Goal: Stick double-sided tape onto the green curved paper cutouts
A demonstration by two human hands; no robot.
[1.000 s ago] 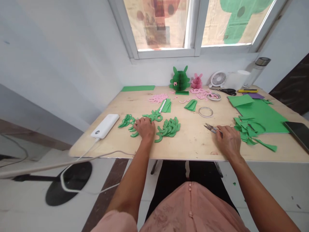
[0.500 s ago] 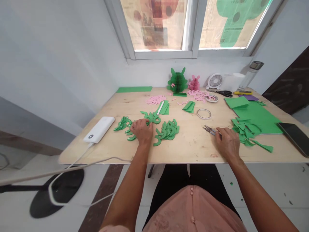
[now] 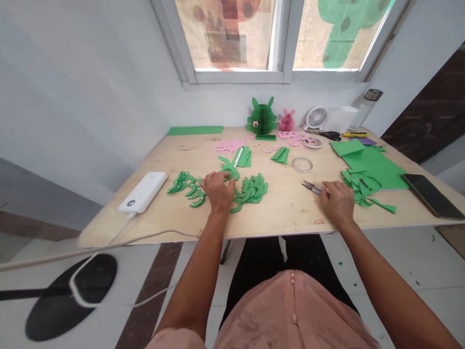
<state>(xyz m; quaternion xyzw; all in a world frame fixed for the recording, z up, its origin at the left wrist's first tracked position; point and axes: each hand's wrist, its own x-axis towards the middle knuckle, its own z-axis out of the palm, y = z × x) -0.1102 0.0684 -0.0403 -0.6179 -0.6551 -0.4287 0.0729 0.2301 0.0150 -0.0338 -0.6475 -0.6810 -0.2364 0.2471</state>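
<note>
My left hand (image 3: 219,191) is closed at the thumb and fingers on a green paper cutout (image 3: 229,169) with a long ear-like strip. Part of that cutout is hidden behind the fingers. To its left lie curved green paper pieces (image 3: 180,182) in a spread row; to its right is a heap of similar green curved pieces (image 3: 255,188). My right hand (image 3: 339,201) rests on the table with its fingers wrapped round small thread snips (image 3: 311,187), their blades pointing left. Beside that hand are green paper scraps (image 3: 358,182).
Tape rolls (image 3: 302,165), pink paper cutouts (image 3: 230,145), folded green paper (image 3: 281,155) and a white pen (image 3: 239,157) lie farther back. Honeycomb paper figures (image 3: 262,118) stand by the wall. A power bank (image 3: 143,192) with a cable sits left, a phone (image 3: 434,195) right.
My left hand has shifted slightly right and up, and the green cutout at its fingertips has turned. My right hand keeps the snips in nearly the same place. The whole view has shifted slightly.
</note>
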